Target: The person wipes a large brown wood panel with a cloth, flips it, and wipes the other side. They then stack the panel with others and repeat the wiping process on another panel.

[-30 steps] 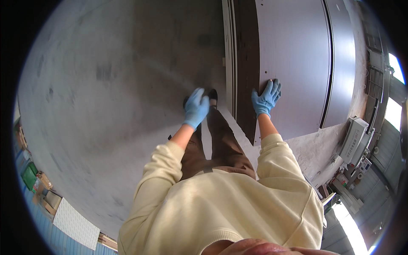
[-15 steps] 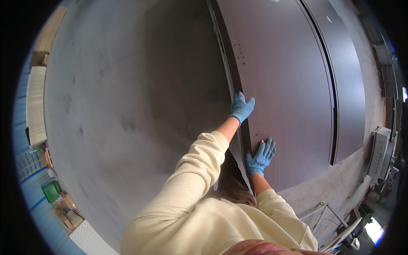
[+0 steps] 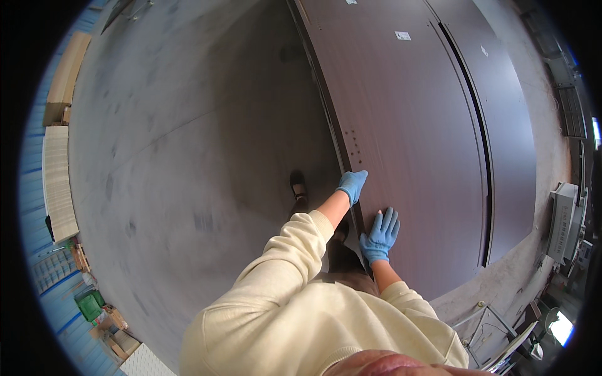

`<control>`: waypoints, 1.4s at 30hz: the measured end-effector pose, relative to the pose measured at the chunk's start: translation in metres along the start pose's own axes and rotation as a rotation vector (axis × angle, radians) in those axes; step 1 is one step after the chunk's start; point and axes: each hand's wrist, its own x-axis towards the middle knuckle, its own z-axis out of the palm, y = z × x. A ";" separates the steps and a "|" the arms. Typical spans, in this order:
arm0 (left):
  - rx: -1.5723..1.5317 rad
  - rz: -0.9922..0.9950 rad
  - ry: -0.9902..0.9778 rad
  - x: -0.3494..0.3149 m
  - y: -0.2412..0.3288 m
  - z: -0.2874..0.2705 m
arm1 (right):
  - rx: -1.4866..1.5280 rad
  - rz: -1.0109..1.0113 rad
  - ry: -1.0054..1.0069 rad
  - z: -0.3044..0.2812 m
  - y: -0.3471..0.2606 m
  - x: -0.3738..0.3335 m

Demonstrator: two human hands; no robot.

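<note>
A large dark-brown wooden panel (image 3: 401,131) lies flat at waist height to my right, with a row of small holes near its left edge. My left hand (image 3: 353,186), in a blue glove, is closed over that edge just nearer to me than the holes. Its fingertips are partly hidden. Closer to my body, my right hand (image 3: 380,238), also in a blue glove, lies flat on the panel with its fingers spread. Pale labels (image 3: 402,36) are stuck on the far part of the surface.
A second brown panel (image 3: 495,113) lies to the right, past a dark gap. Grey concrete floor (image 3: 157,169) spreads to the left, where my shoe (image 3: 298,183) shows. Along the left wall are stacked boards (image 3: 59,182) and a green bin (image 3: 89,305). A metal frame (image 3: 483,323) stands at lower right.
The panel's holes and the floor marks have shifted down the picture, and both hands are closer to the holes. The left hand's fingers have drawn together. My shoe and more labels have come into view.
</note>
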 end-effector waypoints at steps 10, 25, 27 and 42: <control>0.233 0.017 0.080 0.081 0.193 -0.085 | -0.097 0.026 0.027 0.027 -0.098 0.229; 0.263 0.059 0.196 0.238 0.416 -0.167 | 0.106 -0.131 0.087 0.058 -0.187 0.526; 0.230 0.028 0.195 0.240 0.427 -0.169 | 0.082 -0.100 0.011 0.059 -0.196 0.555; 0.497 -0.023 0.050 0.247 0.506 -0.214 | 0.060 -0.054 0.001 0.083 -0.212 0.604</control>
